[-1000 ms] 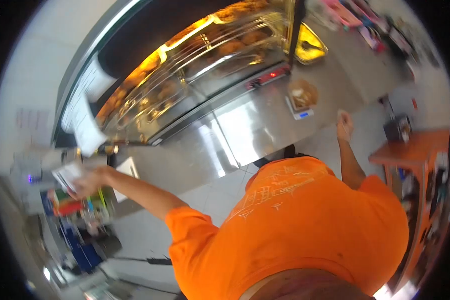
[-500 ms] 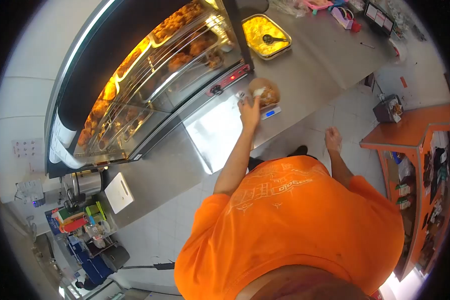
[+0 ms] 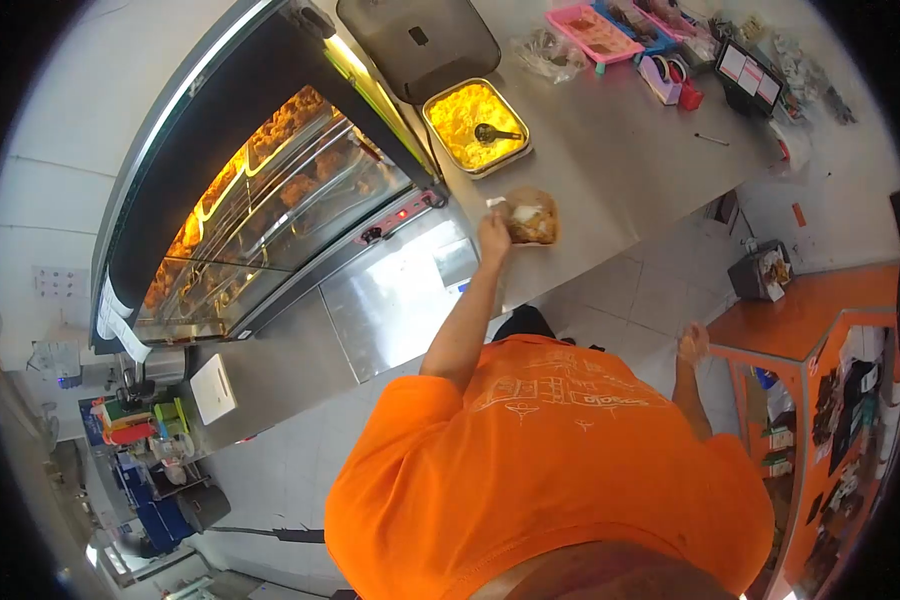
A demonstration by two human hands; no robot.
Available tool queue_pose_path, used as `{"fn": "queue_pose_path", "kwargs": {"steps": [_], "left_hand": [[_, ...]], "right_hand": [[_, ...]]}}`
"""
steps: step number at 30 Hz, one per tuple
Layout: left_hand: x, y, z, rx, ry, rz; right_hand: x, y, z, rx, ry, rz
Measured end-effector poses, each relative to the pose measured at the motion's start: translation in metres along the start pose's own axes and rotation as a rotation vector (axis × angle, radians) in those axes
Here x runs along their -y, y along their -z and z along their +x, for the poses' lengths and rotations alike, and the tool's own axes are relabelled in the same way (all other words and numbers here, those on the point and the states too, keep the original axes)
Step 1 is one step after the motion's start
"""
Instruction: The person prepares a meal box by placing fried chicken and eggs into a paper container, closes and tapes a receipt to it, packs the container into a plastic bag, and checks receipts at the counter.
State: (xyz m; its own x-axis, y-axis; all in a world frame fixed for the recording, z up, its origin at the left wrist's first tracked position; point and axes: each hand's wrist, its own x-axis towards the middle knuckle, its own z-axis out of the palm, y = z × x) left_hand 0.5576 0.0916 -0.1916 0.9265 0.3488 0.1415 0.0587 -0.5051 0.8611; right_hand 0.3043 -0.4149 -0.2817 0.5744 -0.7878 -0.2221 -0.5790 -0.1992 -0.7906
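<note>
Bag of food (image 3: 534, 222): it sat on the scale half a second ago — now it has come off and shifted to my right, beside the tray of yellow food (image 3: 506, 163), on the near side of it. Brown pieces and a whitish patch show in it.
Left hand (image 3: 493, 240): closed on the near-left edge of the bag, arm stretched out over the counter (image 3: 620, 185). Something white pokes up at my fingertips (too small to name).
Right hand (image 3: 692, 345): released, fingers loosely apart, held out to my right near the orange shelf unit (image 3: 785, 325). It is somewhat blurred.
Bag's height: from this steep angle I can't say for certain whether it rests on the steel or is slightly raised.
Scale (image 3: 460, 286): its blue display peeks out just left of my forearm, near the counter's front edge.
Tray's spoon: a black spoon (image 3: 497, 133) lies in the yellow food, its handle towards the right rim.
Cabinet (image 3: 195, 150): lit, stocked with browned food, standing left of the tray — a red light glows on its control strip.
Far counter: a pink basket (image 3: 592, 35) and a tablet screen (image 3: 750, 78) stand beyond the tray, to the right.
</note>
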Motion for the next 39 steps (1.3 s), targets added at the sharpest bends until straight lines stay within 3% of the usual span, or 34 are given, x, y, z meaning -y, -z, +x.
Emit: {"fn": "queue_pose_path", "kwargs": {"steps": [2,3,4,5,6,8,10,12,15,17,19,22,26,29,34,39], "left_hand": [[-0.004,-0.033,0.006,0.102,0.139,-0.052],[-0.005,-0.045,0.010,0.156,0.211,-0.082],[-0.013,-0.047,0.017,0.057,0.103,-0.077],[-0.029,-0.040,0.028,-0.044,-0.002,-0.075],[-0.051,-0.026,0.038,-0.148,-0.102,-0.074],[-0.125,0.031,0.059,-0.029,-0.019,-0.374],[-0.175,0.072,0.080,-0.010,-0.032,-0.439],[-0.198,0.087,0.103,-0.004,-0.062,-0.581],[-0.201,0.093,0.130,0.013,-0.129,-0.781],[-0.201,0.095,0.141,-0.003,-0.108,-0.738],[-0.193,0.096,0.149,-0.012,-0.103,-0.706],[-0.181,0.099,0.158,-0.004,-0.027,-0.701],[-0.162,0.101,0.170,0.019,0.016,-0.674],[-0.152,0.104,0.175,0.069,0.055,-0.643],[-0.136,0.102,0.175,0.087,0.080,-0.637],[-0.127,0.099,0.170,0.085,0.110,-0.606]], "right_hand": [[0.056,-0.055,0.038,0.180,0.205,0.335],[0.110,-0.082,0.043,-0.033,0.607,-0.086],[0.150,-0.110,0.050,0.251,0.387,0.257],[0.193,-0.142,0.056,0.053,0.813,0.098],[0.249,-0.162,0.049,0.288,0.547,0.247],[0.342,-0.204,0.035,0.393,0.522,0.131],[0.418,-0.240,0.018,0.482,0.758,-0.022],[0.447,-0.312,0.024,0.705,0.805,0.060],[0.527,-0.349,-0.024,0.807,0.914,-0.244],[0.532,-0.402,-0.026,0.836,1.105,-0.539],[0.548,-0.430,-0.048,0.841,0.908,-0.694],[0.545,-0.469,-0.059,0.751,1.045,-0.914],[0.533,-0.497,-0.060,0.744,0.875,-0.720],[0.557,-0.504,-0.059,0.894,0.905,-0.964],[0.529,-0.525,-0.048,0.841,1.168,-0.795],[0.568,-0.514,-0.069,0.981,1.099,-0.908]]}}
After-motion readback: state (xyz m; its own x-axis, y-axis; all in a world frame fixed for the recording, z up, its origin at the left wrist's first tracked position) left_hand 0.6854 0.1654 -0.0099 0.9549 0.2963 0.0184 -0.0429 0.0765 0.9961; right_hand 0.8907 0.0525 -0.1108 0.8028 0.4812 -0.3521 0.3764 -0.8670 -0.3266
